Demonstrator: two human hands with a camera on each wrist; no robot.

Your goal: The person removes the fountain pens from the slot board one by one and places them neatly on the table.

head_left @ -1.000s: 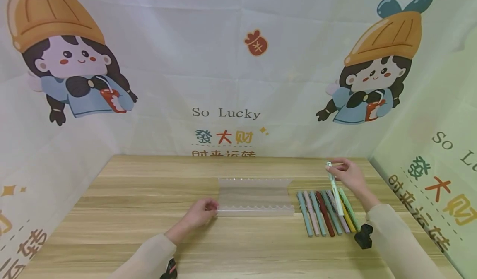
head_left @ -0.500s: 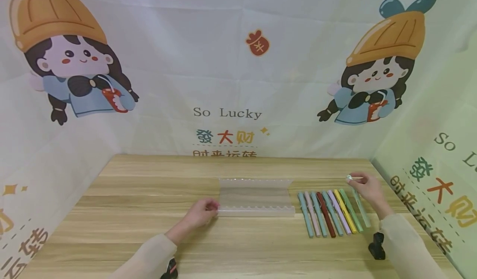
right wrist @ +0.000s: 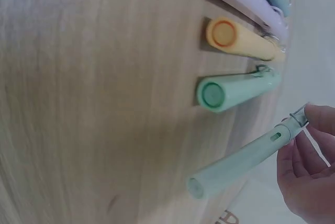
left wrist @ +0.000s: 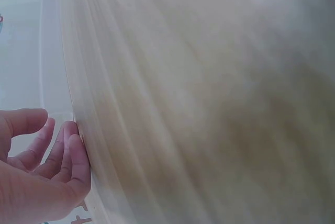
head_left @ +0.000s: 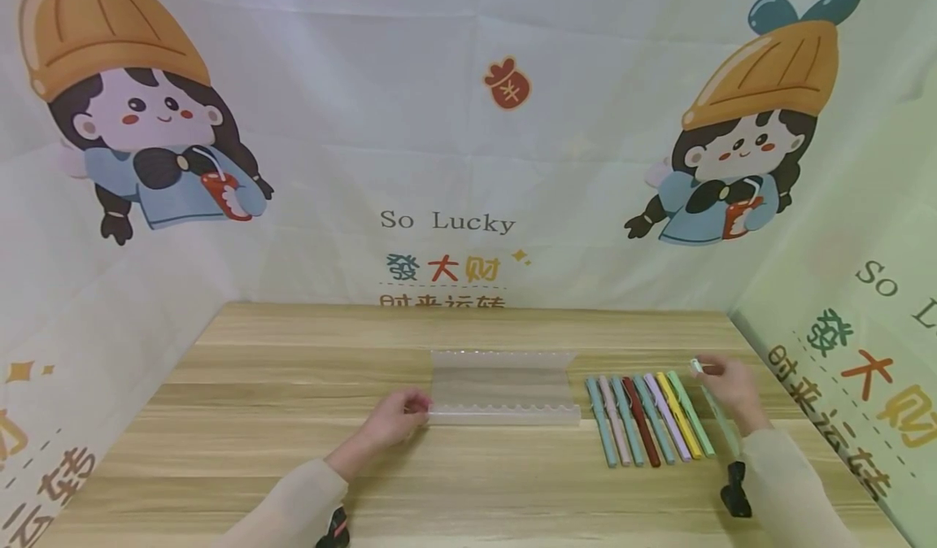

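My right hand (head_left: 728,381) pinches a pale green pen (right wrist: 241,161) by its clip end, at the right of a row of pens. The pen slants down toward the table, its lower end nearest the green pen (head_left: 690,414). Beside that lie a yellow pen (head_left: 679,414), a lilac pen (head_left: 666,418), a dark red pen (head_left: 640,422), a pink pen (head_left: 613,418) and several blue-green pens (head_left: 602,422). My left hand (head_left: 398,416) rests at the left end of a clear plastic pen rack (head_left: 505,415) with scalloped edges; its thumb stands apart from its loosely bent fingers (left wrist: 78,161).
The wooden table (head_left: 468,491) carries the rack at its middle and the pens to the right. A printed cloth (head_left: 586,125) hangs behind and at both sides. Black wrist cameras (head_left: 736,489) sit below each sleeve.
My right hand has carried the pale green pen from above the row to its right side, then lowered it a little toward me. The left hand and the rack stay put.
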